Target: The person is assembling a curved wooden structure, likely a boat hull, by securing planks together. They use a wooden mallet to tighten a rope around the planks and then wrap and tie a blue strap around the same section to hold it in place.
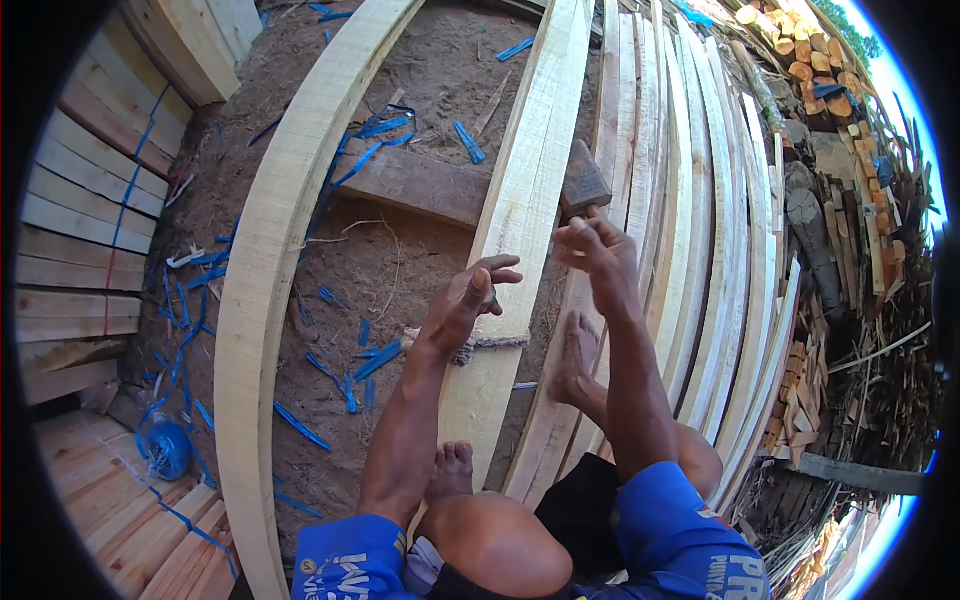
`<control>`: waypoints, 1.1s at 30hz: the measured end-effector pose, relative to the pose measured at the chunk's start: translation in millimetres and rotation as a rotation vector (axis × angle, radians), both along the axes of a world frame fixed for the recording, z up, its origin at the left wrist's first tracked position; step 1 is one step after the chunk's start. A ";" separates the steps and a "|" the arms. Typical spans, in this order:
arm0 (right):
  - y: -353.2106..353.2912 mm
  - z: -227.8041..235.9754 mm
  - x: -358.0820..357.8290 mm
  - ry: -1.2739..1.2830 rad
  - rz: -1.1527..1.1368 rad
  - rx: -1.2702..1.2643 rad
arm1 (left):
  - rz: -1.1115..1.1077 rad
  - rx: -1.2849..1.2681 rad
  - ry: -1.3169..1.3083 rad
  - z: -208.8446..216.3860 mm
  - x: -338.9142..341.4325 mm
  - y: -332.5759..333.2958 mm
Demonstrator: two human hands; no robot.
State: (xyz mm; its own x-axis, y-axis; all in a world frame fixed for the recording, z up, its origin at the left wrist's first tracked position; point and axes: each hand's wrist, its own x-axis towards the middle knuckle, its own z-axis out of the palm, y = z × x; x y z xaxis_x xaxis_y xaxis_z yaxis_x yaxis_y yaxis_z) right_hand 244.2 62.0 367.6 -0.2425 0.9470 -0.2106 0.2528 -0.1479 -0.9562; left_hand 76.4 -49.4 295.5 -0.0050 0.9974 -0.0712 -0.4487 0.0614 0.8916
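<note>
While the right hand [592, 250] is wrapped tight around the handle of a hammer [582, 183], the hammer's dark blocky head stands raised above the pale plank [520, 215] that runs from the person's knees up toward the top edge of the ground. The left hand [468, 298] hovers just over that same plank, fingers loosely spread and curled, pinching nothing that can be made out. A short twist of rope [490, 343] lies across the plank just below the left wrist. One bare foot rests on the plank's near end, the other on the next board to the right. A long curved plank [262, 260] lies well apart to the left on the sawdust ground [420, 60], amid scattered blue strapping scraps [375, 135]. Stacked boards [700, 200] fill the right side.
</note>
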 end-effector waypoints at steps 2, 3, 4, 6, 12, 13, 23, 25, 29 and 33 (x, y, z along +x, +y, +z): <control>80.3 -31.3 63.1 -0.314 -0.277 0.124 | -0.040 -0.115 0.151 3.0 10.6 4.2; 110.0 -55.4 80.0 -0.805 -0.213 0.261 | -0.047 -0.175 0.237 1.7 9.5 6.1; 124.3 -71.9 70.0 -0.922 -0.085 0.095 | 0.003 -0.164 0.266 8.2 3.2 -0.6; 174.1 -165.3 156.8 -1.378 0.152 0.268 | 0.016 -0.103 0.263 8.5 19.4 12.3; 182.4 -210.6 132.6 -1.398 0.226 0.175 | 0.016 -0.123 0.338 1.2 7.0 3.1; 194.2 -202.6 134.7 -1.414 0.215 0.206 | 0.031 -0.102 0.359 0.9 6.8 3.9; 159.3 65.7 33.0 -0.992 0.260 -0.465 | 0.259 -0.036 0.436 -5.9 29.1 9.1; 134.5 128.4 -30.3 -0.977 0.380 -0.475 | 0.194 -0.082 0.442 -5.7 27.2 9.9; 92.9 189.0 -180.6 -0.644 0.868 0.074 | 0.154 -0.129 0.466 -1.3 11.0 -3.7; 43.5 148.8 -314.9 -0.143 0.823 0.699 | 0.150 -0.148 0.443 1.2 17.3 4.3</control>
